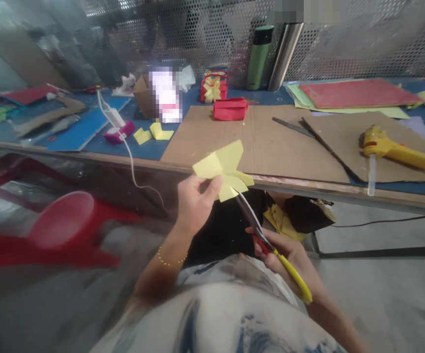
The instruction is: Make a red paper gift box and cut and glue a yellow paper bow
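Observation:
Between thumb and fingers, my left hand (198,198) pinches a yellow paper cutout (227,166) with several petal-like lobes and fold lines. It is held in the air just in front of the table edge. My right hand (284,252) grips scissors (289,269) with yellow and red handles. Their blades point up and left, and the tips meet the lower edge of the paper, partly hidden there. On the table beyond lie small folded yellow paper pieces (157,132) and a red folded paper piece (230,109).
Cardboard (264,142) covers the table's middle, bearing a dark flat blade (293,127). A yellow glue gun (392,149) lies right. Behind stand a green flask (260,58), a steel flask (285,56) and a red paper bag (214,86). A red stool (63,220) is at left.

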`<control>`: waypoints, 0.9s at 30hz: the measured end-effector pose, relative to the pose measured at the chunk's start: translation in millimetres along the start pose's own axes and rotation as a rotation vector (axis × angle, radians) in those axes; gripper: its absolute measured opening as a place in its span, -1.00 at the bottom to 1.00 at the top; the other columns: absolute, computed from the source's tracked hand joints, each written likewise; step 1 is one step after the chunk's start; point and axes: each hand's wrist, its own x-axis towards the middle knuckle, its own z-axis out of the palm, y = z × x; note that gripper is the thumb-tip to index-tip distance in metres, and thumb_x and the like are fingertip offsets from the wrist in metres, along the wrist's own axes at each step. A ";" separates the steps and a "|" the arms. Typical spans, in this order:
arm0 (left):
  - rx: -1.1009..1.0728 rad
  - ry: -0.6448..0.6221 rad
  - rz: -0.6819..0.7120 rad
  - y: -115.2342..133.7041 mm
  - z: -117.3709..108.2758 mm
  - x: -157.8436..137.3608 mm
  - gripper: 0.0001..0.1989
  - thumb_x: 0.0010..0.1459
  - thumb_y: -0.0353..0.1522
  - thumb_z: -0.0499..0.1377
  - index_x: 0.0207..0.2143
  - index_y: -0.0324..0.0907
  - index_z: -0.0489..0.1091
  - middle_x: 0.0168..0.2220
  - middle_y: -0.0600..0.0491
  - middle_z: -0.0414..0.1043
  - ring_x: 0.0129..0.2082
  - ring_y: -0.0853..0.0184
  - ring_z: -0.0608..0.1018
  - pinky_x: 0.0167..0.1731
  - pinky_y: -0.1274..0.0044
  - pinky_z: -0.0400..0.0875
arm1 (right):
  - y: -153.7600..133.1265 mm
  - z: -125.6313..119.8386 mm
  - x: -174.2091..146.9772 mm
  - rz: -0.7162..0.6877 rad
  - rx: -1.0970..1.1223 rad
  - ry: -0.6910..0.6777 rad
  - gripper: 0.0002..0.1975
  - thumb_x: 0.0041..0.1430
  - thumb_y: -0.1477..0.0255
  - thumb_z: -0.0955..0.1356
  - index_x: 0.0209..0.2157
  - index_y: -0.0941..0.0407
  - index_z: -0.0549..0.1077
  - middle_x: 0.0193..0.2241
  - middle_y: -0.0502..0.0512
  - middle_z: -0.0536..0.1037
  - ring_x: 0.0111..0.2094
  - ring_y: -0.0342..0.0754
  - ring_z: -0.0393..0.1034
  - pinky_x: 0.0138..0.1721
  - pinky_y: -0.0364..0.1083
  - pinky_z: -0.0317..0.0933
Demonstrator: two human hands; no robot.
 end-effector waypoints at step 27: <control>-0.166 0.212 -0.079 -12.9 26.0 -15.9 -0.79 0.02 -0.28 0.45 -0.41 -0.26 0.60 -0.44 0.01 0.64 -0.46 0.35 0.60 -0.41 0.58 0.49 | -3.9 29.9 18.5 -0.132 -0.094 0.162 -0.39 0.16 -0.04 0.43 -0.02 0.18 0.62 -0.52 0.00 0.46 -0.52 -0.12 0.33 -0.51 -0.16 0.29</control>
